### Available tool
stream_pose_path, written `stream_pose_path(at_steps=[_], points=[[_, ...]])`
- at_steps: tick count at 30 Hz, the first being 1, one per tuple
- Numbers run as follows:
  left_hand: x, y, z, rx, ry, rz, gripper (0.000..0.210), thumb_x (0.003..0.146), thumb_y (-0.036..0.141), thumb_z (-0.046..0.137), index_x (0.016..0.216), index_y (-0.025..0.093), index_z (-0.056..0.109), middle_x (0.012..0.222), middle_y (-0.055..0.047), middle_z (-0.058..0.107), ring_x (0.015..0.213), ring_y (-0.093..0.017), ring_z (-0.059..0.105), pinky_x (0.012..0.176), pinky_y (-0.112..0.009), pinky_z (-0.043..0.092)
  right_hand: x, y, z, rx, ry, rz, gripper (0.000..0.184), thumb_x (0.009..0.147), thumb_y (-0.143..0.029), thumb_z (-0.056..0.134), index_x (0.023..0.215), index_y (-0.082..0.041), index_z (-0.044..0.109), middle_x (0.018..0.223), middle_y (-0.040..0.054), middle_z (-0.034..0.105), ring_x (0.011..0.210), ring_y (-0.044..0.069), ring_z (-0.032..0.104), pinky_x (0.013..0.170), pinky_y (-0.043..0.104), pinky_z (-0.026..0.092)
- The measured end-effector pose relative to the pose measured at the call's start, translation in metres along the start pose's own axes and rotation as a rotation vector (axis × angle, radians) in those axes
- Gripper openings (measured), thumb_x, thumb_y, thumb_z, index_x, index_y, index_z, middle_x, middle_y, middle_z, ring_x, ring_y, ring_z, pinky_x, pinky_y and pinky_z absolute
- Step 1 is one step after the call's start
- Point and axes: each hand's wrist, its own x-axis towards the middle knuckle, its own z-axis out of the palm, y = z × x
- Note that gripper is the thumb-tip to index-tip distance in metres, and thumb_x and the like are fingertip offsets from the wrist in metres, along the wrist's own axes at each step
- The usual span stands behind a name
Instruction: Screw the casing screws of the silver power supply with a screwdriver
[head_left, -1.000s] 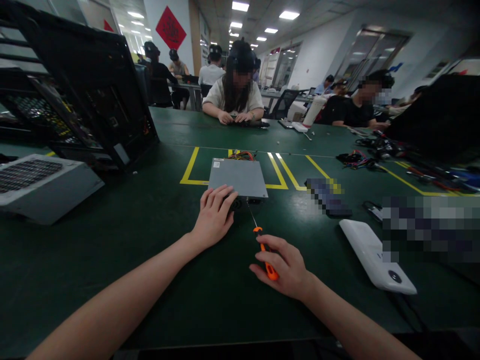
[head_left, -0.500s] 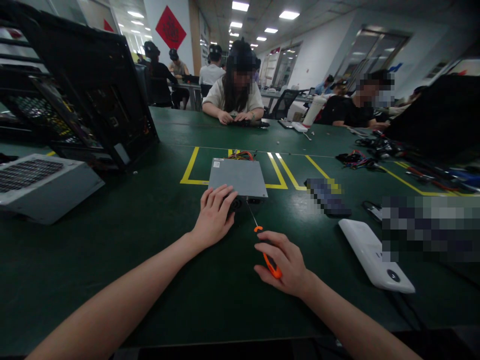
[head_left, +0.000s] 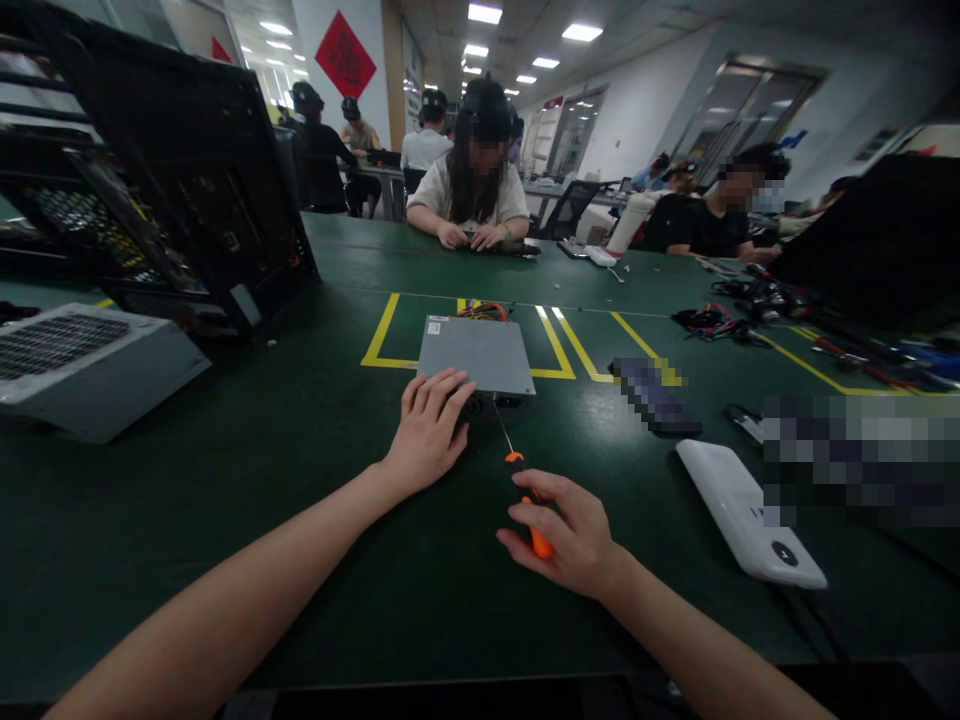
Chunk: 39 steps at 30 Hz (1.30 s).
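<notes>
1. Your left hand (head_left: 429, 432) lies open over the near edge of the gray metal box (head_left: 480, 352), fingers extended onto its top and thumb lower, by the near face; it rests on the box rather than closing around it.
2. Your right hand (head_left: 571, 535) grips the screwdriver (head_left: 541, 542) loosely by its orange-and-black handle, with your fingers curved and a little apart.
3. You have the shaft slanting up and away from you, its tip at the box's near face, just right of your left hand; whether it sits in a screw is too small to tell.
4. In front of you, the box lies flat on the green table (head_left: 420, 620), over part of the yellow tape outline (head_left: 380, 332), with colored cables (head_left: 487, 311) at its far side.
5. To your left is a second metal box (head_left: 154, 375) with a grille, and behind that a black computer case (head_left: 247, 190).
6. To your right lie a white device (head_left: 746, 510) and, farther off, a dark object (head_left: 656, 398), partly pixelated; tangled wires (head_left: 709, 318) lie beyond them.
7. Across from you, a person (head_left: 435, 200) in a light top sits with both hands on a dark item.
</notes>
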Motion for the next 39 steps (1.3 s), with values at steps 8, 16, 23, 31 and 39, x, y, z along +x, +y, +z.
stream_pose_path(at_steps=[8, 16, 23, 31, 39], points=[[-0.0001, -0.0005, 0.0002, 0.015, -0.004, 0.009, 0.047, 0.079, 0.015, 0.048, 0.125, 0.018, 0.038, 0.129, -0.011, 0.044, 0.125, -0.024, 0.034, 0.105, -0.046, 0.020, -0.0026, 0.0013, 0.0040, 0.090, 0.014, 0.024, 0.029, 0.074, -0.026, 0.062, 0.096, -0.017, 0.046, 0.099, 0.0118, 0.058, 0.091, 0.018, 0.059, 0.066, 0.027, 0.053], [-0.0007, -0.0010, 0.0012, 0.020, -0.006, 0.003, 0.046, 0.080, 0.016, 0.048, 0.125, 0.017, 0.039, 0.130, -0.010, 0.044, 0.125, -0.023, 0.033, 0.106, -0.044, 0.019, -0.0007, -0.0008, 0.0006, -0.064, -0.036, -0.014, 0.024, 0.074, -0.026, 0.063, 0.093, -0.018, 0.052, 0.097, 0.0113, 0.058, 0.080, 0.018, 0.058, 0.062, 0.030, 0.051], [-0.0007, -0.0019, 0.0025, 0.033, -0.003, 0.013, 0.045, 0.081, 0.018, 0.048, 0.125, 0.018, 0.040, 0.129, -0.010, 0.044, 0.125, -0.022, 0.033, 0.106, -0.044, 0.020, -0.0027, -0.0018, 0.0036, -0.094, 0.047, -0.042, 0.017, 0.072, -0.023, 0.065, 0.082, -0.019, 0.052, 0.097, 0.0087, 0.055, 0.078, 0.015, 0.056, 0.060, 0.026, 0.051], [-0.0005, -0.0027, 0.0013, 0.060, -0.007, 0.041, 0.030, 0.081, 0.015, 0.049, 0.109, 0.026, 0.055, 0.131, -0.009, 0.041, 0.126, -0.025, 0.032, 0.104, -0.049, 0.022, -0.0028, -0.0010, 0.0011, -0.018, 0.076, 0.007, 0.024, 0.075, -0.027, 0.063, 0.093, -0.017, 0.050, 0.097, 0.0107, 0.055, 0.088, 0.017, 0.057, 0.062, 0.024, 0.052], [-0.0006, -0.0024, 0.0020, 0.073, -0.026, 0.056, 0.031, 0.078, 0.013, 0.052, 0.106, 0.026, 0.059, 0.132, -0.010, 0.038, 0.127, -0.026, 0.030, 0.103, -0.050, 0.021, -0.0005, 0.0010, 0.0003, -0.046, 0.064, 0.004, 0.031, 0.074, -0.028, 0.064, 0.099, -0.015, 0.051, 0.095, 0.0112, 0.056, 0.084, 0.018, 0.057, 0.064, 0.027, 0.053]])
